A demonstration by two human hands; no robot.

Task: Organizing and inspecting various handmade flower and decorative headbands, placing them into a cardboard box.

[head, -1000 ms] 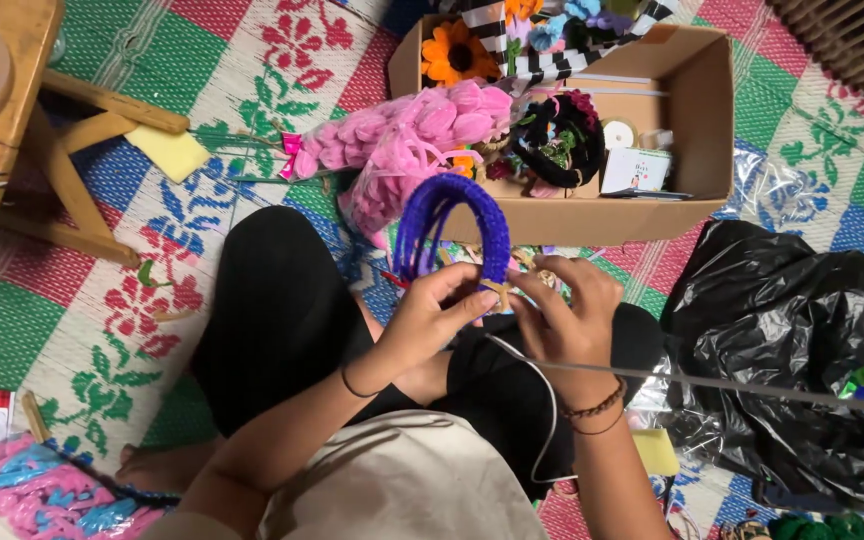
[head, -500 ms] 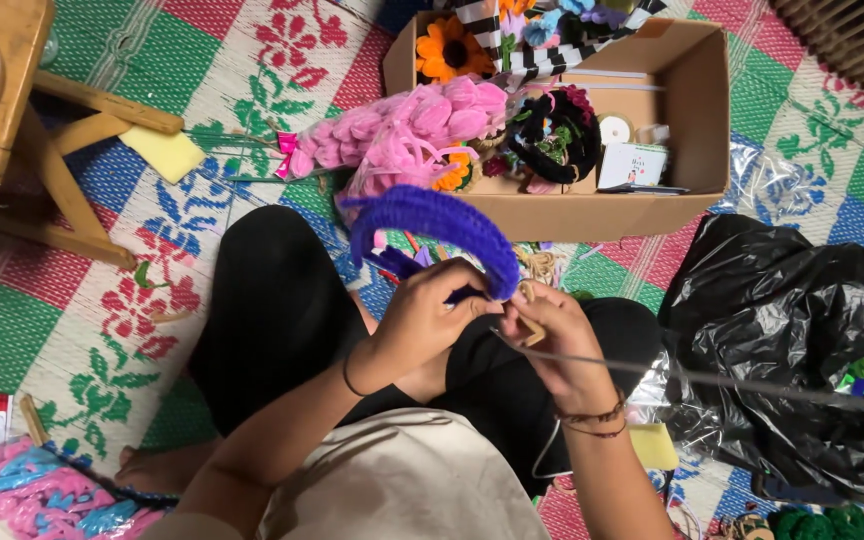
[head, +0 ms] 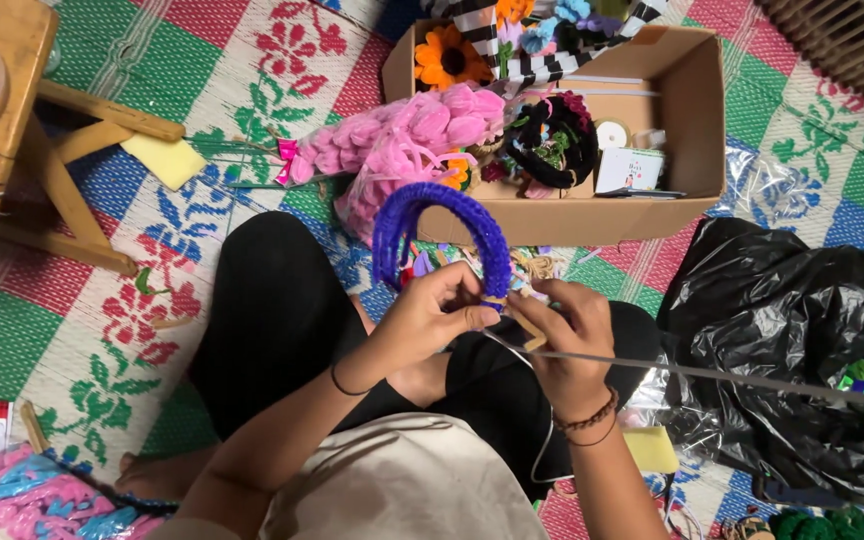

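A curved headband (head: 442,215) wrapped in fuzzy blue-purple pipe cleaner arcs up in front of me. My left hand (head: 437,315) pinches its lower right end between thumb and fingers. My right hand (head: 567,340) meets it there, gripping a thin stick-like piece and a long straight grey wire (head: 732,380) that runs off to the right. Both hands hover over my lap, above my black trousers (head: 282,310).
An open cardboard box (head: 697,130) ahead holds flowers, a black wreath and small cards. Pink fuzzy flowers (head: 402,140) spill beside it. A black plastic bag (head: 782,340) lies right, a wooden stool (head: 52,170) left, pink and blue pieces (head: 22,495) at bottom left.
The headband has tilted and turned to the left in my hands, its arc now opening wider. Both hands stay joined at its right end.
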